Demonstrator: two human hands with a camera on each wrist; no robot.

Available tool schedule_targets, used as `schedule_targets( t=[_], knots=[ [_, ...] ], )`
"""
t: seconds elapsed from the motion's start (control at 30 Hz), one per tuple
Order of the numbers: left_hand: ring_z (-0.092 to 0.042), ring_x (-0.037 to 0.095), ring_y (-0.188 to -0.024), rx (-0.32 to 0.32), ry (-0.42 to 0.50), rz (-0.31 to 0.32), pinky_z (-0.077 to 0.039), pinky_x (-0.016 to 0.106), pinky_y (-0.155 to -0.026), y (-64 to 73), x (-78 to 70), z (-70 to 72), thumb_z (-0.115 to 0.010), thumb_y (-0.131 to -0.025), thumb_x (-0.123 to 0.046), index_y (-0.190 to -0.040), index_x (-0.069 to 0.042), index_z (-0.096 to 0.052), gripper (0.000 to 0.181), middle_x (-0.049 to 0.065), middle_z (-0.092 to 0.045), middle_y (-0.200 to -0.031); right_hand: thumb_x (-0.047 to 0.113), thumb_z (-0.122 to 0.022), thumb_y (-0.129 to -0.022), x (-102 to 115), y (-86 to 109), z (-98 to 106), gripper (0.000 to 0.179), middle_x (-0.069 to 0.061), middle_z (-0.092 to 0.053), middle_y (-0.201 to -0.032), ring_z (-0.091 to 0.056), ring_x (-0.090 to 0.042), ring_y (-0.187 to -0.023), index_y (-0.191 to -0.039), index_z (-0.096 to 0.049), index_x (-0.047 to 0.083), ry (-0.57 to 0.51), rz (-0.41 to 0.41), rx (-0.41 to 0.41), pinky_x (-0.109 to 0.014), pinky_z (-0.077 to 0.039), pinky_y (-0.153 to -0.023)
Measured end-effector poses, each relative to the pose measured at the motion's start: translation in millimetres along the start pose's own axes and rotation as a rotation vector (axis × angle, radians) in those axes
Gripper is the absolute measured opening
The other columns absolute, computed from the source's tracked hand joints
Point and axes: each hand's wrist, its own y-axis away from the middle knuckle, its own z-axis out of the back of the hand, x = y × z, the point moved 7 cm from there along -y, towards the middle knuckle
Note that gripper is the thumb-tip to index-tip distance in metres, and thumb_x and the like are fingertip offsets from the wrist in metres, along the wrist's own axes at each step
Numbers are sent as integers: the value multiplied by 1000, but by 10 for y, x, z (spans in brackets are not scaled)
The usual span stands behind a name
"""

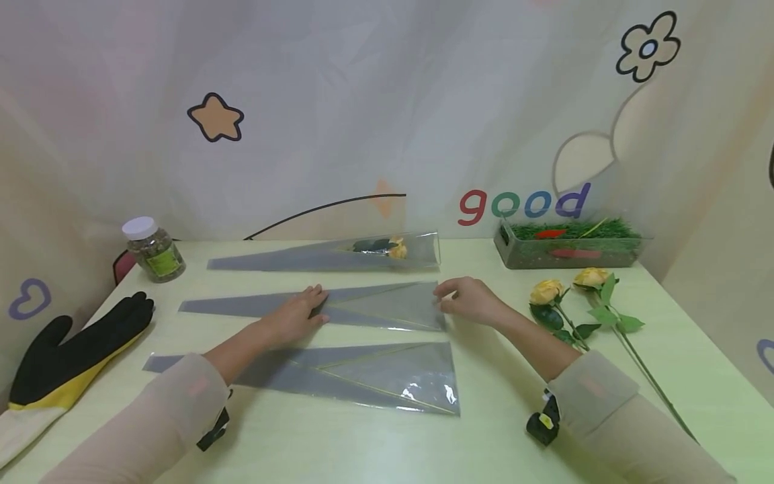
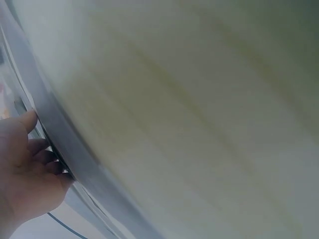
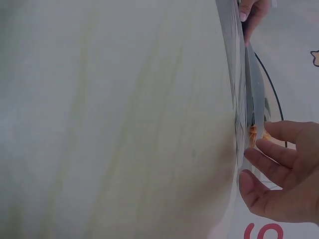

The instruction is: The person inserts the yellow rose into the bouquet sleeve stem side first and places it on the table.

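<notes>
A flat, clear flower sleeve (image 1: 387,306) with gold lines lies in the middle of the table, its wide end to the right. My left hand (image 1: 297,316) rests on it with fingers spread. My right hand (image 1: 474,301) is at the wide end's edge; in the right wrist view, its fingers (image 3: 274,154) are bent with a gap to the thumb. Behind lies a similar sleeve (image 1: 278,261) holding a yellow rose (image 1: 397,249). In front, another flat sleeve (image 1: 393,373) lies partly under my left forearm.
Two yellow roses, one shorter rose (image 1: 547,292) and one long-stemmed rose (image 1: 591,276), lie at right. Behind them stands a clear box (image 1: 568,252) of artificial grass. A lidded jar (image 1: 157,252) and a black-and-yellow glove (image 1: 84,356) are at left. A printed curtain (image 1: 338,121) hangs behind.
</notes>
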Motion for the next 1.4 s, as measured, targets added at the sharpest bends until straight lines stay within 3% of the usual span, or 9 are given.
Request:
schedule_targets(
  t=[0.1, 0.23, 0.37, 0.73, 0.9, 1.03, 1.13, 1.3, 1.4],
  knots=[
    [-11, 37, -136, 4, -7, -2, -12, 49, -107, -5, -11, 7, -47, -98, -26, -142, 6, -26, 58, 23, -15, -148, 13, -67, -82, 8, -36, -43, 36, -18, -60, -117, -54, -29, -98, -114, -62, -3, 84, 47, 13, -38, -45, -81],
    [-11, 37, -136, 5, -9, -7, -12, 50, -107, 4, -17, -6, -47, -98, -25, -142, 7, -26, 58, 23, -16, -148, 17, -73, -80, 29, -52, -134, 47, -22, -53, -125, -46, -35, -114, -120, -59, -4, 229, 140, 47, -46, -32, -95],
    [-11, 37, -136, 2, -8, -7, -12, 50, -107, 9, -28, -3, -47, -98, -25, -141, 7, -26, 58, 23, -16, -148, 20, -76, -78, 42, -50, -180, 51, -22, -52, -125, -44, -35, -114, -121, -59, -2, 311, 169, 40, -46, -30, -92],
    [-8, 35, -137, 13, 12, 1, -9, 49, -107, 13, -23, 17, -46, -98, -25, -143, 5, -25, 58, 21, -14, -149, 17, -77, -76, 84, -45, -155, 41, -18, -59, -115, -50, -34, -105, -111, -66, -1, 299, 177, -24, -45, -35, -89],
    [-9, 35, -136, 16, 5, 4, -10, 49, -107, 20, -23, 26, -46, -98, -25, -143, 4, -25, 58, 21, -14, -149, 10, -74, -78, 123, -48, -150, 30, -11, -63, -93, -55, -26, -87, -104, -69, -1, 253, 165, -48, -38, -43, -78],
    [-9, 34, -137, 19, 4, 7, -10, 48, -108, 9, -37, 18, -46, -99, -26, -143, 4, -24, 58, 20, -14, -149, 8, -67, -83, 77, -40, -121, 24, -5, -57, -73, -47, -18, -67, -106, -69, 2, 157, 86, -59, -29, -38, -59],
    [-8, 34, -137, 19, 10, 10, -9, 47, -108, 7, -43, 17, -46, -99, -25, -143, 4, -24, 58, 20, -13, -150, 10, -62, -87, 33, -22, -90, 26, -8, -62, -78, -47, -17, -66, -112, -67, 2, 56, 26, -63, -27, -38, -57],
    [-8, 34, -137, 21, 18, 9, -8, 48, -108, 21, -53, 29, -46, -98, -25, -143, 4, -24, 58, 20, -13, -149, 11, -61, -89, -14, -4, -56, 29, -15, -65, -103, -57, -20, -81, -117, -64, 2, -102, -48, -83, -28, -45, -64],
    [-7, 34, -137, 21, 28, 14, -8, 48, -108, 32, -48, 38, -46, -98, -25, -143, 4, -24, 58, 20, -13, -149, 9, -62, -88, -46, -4, -61, 31, -16, -65, -103, -59, -19, -82, -118, -63, 1, -247, -95, -97, -29, -48, -68]
  ],
)
